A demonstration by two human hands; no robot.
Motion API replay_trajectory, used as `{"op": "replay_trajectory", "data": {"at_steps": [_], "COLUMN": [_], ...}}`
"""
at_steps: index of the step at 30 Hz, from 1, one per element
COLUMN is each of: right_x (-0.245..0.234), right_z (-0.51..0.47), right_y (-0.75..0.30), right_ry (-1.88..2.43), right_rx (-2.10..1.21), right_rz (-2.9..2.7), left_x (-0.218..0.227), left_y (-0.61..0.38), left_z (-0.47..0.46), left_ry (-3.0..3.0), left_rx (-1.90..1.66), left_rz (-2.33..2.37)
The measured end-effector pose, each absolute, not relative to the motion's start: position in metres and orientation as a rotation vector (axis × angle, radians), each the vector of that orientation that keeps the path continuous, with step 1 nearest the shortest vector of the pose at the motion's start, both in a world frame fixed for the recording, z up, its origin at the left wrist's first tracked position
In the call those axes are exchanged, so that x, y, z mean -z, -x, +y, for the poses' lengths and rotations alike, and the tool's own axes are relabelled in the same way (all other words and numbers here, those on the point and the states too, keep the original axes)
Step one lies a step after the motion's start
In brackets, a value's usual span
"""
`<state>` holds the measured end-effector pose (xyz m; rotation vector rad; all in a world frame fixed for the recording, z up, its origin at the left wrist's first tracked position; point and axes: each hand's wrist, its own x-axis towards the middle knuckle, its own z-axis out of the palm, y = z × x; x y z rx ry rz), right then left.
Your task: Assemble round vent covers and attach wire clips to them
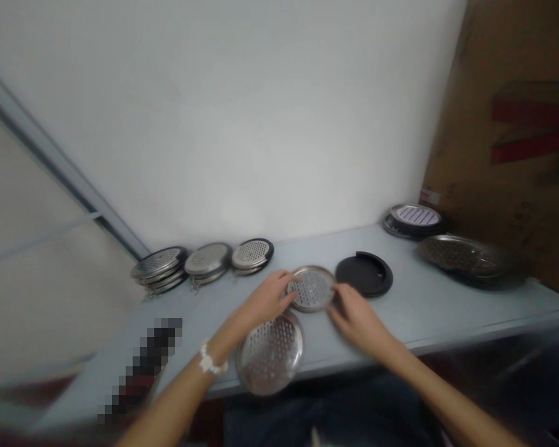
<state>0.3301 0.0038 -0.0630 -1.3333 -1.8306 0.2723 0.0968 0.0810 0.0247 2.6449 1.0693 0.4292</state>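
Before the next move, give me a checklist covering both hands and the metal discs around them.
Left hand on the small perforated steel disc: ok, fingers over its rim.
Right hand touching that disc: cannot tell, it sits at the rim.
Larger perforated steel disc set back from the front edge of the table: not ok, it sits at the edge.
Black round lid apart from both hands: ok.
Stacked discs apart from the hands: ok.

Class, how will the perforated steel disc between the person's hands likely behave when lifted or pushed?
The perforated steel disc probably feels stiff, since its rim holds its circle. It looks light for its size, being thin and full of holes. Its round edge could roll if stood up.
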Motion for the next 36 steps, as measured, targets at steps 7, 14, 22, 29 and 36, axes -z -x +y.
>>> {"op": "replay_trajectory", "data": {"at_steps": [7, 14, 22, 29, 36], "right_x": [0.064, 0.064, 0.056, 0.052, 0.053], "right_z": [0.004, 0.004, 0.001, -0.002, -0.002], "right_y": [-0.330, -0.330, -0.330, -0.330, -0.330], "right_ry": [1.335, 1.333, 1.327, 1.348, 1.345], "right_rx": [-0.269, -0.254, -0.213, -0.152, -0.135], "right_rz": [-1.815, -1.835, -1.930, -2.029, -2.041], "left_x": [-0.002, -0.004, -0.047, -0.047, -0.024], "left_y": [-0.097, -0.097, -0.075, -0.061, -0.060], "left_z": [0.089, 0.089, 0.025, -0.019, -0.006], "left_ry": [-2.637, -2.630, -2.433, -2.354, -2.472], "left_rx": [-0.291, -0.335, -0.146, 0.020, -0.069], "left_rz": [1.072, 1.067, 0.999, 1.004, 1.044]}}
